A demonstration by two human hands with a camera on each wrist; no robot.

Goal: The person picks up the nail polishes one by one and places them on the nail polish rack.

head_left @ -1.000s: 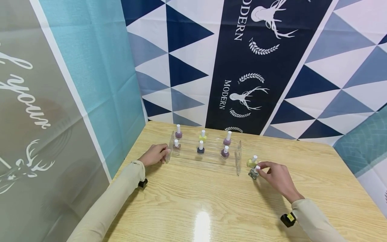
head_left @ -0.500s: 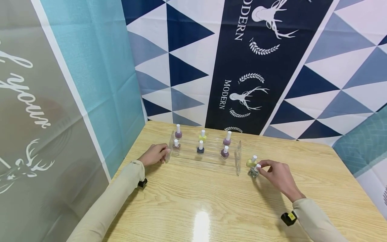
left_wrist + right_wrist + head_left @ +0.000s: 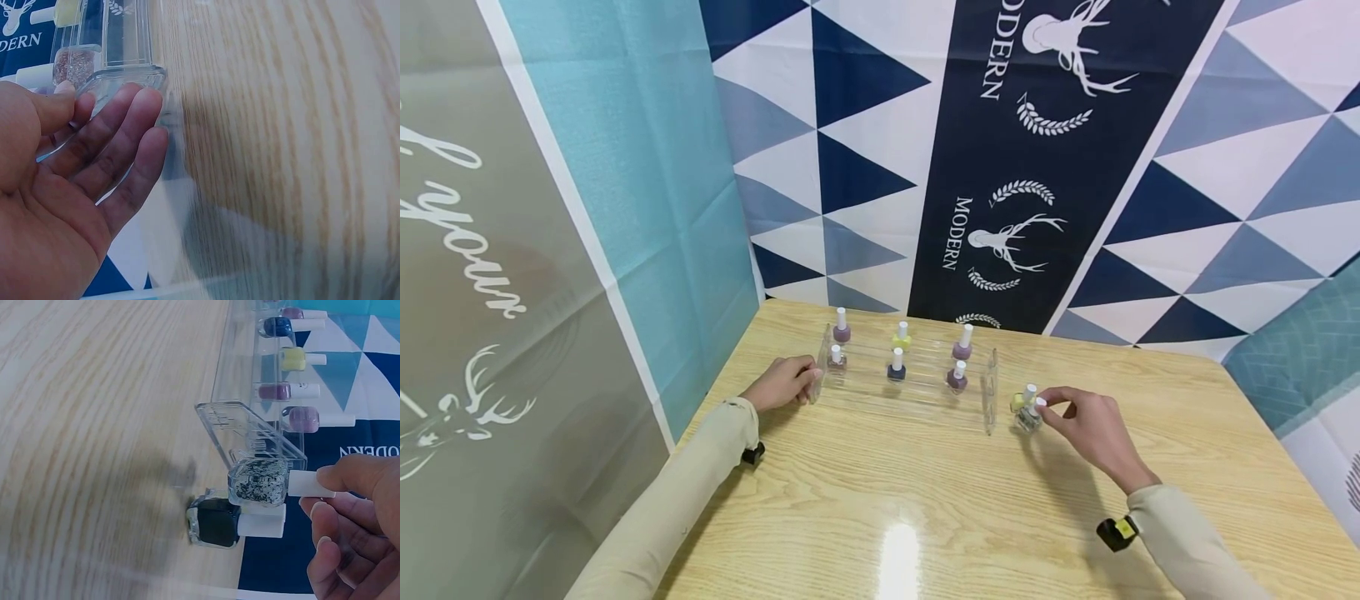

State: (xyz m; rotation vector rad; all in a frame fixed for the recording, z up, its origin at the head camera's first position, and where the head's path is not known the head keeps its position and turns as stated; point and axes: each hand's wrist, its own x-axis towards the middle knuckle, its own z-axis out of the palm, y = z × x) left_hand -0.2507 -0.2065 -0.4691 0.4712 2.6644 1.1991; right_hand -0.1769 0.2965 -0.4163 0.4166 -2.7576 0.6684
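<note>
My right hand (image 3: pixel 1093 425) pinches the white cap of a clear nail polish bottle (image 3: pixel 259 481) with black and white flecks, thumb against the fingers. Close beside it stands another nail polish bottle (image 3: pixel 215 522), dark in the right wrist view and yellowish in the head view. At the left end of a clear acrylic rack (image 3: pixel 895 407), my left hand (image 3: pixel 782 383) holds the end panel between thumb and index finger; its other fingers lie along the panel (image 3: pixel 128 74). Two tiers of the rack bear purple, yellow, dark blue and glittery pink nail polish bottles, all white-capped.
The rack's right end panel (image 3: pixel 991 392) stands just left of the two bottles. Beneath everything is a wood-grain table (image 3: pixel 850 500). Patterned cloth (image 3: pixel 868 167) hangs behind it, and another hanging cloth (image 3: pixel 700 208) borders the left side.
My right hand has shifted slightly away from me with the flecked nail polish bottle, which has turned a little and now overlaps the yellowish one more. My left hand and the rack stay put.
</note>
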